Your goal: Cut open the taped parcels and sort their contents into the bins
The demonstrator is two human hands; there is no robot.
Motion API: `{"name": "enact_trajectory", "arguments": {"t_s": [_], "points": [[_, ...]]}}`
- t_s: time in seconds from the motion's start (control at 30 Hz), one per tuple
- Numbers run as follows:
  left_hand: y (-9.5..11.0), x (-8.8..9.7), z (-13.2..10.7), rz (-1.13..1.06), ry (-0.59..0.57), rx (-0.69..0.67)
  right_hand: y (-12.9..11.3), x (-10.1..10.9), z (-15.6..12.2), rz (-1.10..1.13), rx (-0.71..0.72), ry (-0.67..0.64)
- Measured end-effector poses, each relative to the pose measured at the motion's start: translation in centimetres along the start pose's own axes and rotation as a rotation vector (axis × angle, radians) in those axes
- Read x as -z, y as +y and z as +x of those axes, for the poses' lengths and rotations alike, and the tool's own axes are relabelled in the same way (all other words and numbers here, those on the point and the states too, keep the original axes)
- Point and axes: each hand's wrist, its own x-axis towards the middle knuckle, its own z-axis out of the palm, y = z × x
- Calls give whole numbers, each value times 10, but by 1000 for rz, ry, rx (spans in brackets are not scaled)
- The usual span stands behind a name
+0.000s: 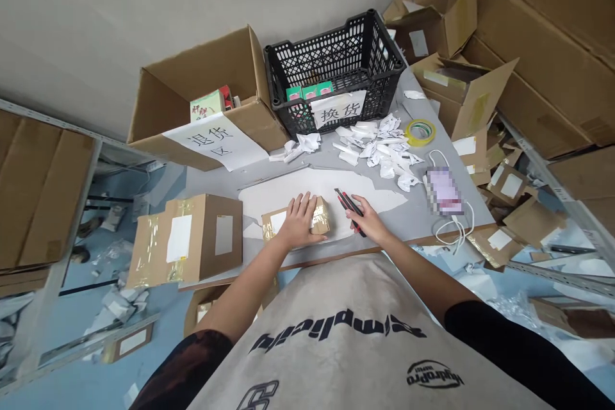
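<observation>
My left hand lies with its fingers stretched over a small taped cardboard box, pressing it on the table near the front edge. A white label shows on the box's left part, and clear tape shines at its ends. To the right of it, my right hand is closed around a black and red utility knife, its tip pointing up and away to the left. The knife is apart from the box. Under both lies a pale worn sheet on the grey tabletop.
A larger taped carton stands at the left. Behind are an open cardboard box with a paper sign and a black crate holding green boxes. Crumpled paper, yellow tape and a cabled phone lie right.
</observation>
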Motion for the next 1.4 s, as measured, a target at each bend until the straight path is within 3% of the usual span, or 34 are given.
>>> {"name": "enact_trajectory", "arguments": {"t_s": [0.13, 0.23, 0.4, 0.5, 0.6, 0.7, 0.77, 0.83, 0.9, 0.97, 1.03, 1.1, 1.17, 1.27, 1.33, 1.4], "points": [[0, -6, -5, -10, 67, -19, -3, -38, 23, -145, 154, 151], [-4, -3, -10, -20, 46, -102, -10, -59, 46, -174, 215, 219], [-5, 6, -17, -53, 20, -276, -29, -64, 66, -201, 149, 155], [-5, 14, -21, -97, 53, -353, -30, -61, 47, -255, 108, 157], [-13, 18, -38, -149, 82, -340, -15, -65, 8, -215, -3, 217], [-32, 13, -63, -202, 112, -158, 3, -75, -28, -125, -57, 174], [-43, 9, -70, -244, 170, 11, 6, -81, -35, -18, -61, 265], [-46, 9, -61, -270, 241, 141, 1, -82, -28, 57, -26, 420], [-41, 13, -34, -251, 293, 213, -10, -79, -13, 84, 24, 509], [-31, 18, 3, -207, 288, 241, -21, -72, 1, 79, 64, 497], [-23, 23, 36, -196, 208, 290, -31, -61, 11, 45, 79, 451], [-23, 26, 56, -193, 146, 319, -38, -48, 18, -15, 77, 422], [-29, 27, 59, -181, 108, 258, -41, -35, 24, -61, 79, 431], [-40, 25, 47, -114, -23, 55, -39, -21, 33, 8, 65, 386], [-38, 22, 40, -55, -108, -18, -35, -20, 37, 98, 27, 297], [-28, 17, 38, -24, -108, -31, -30, -23, 39, 159, -4, 228]]}}
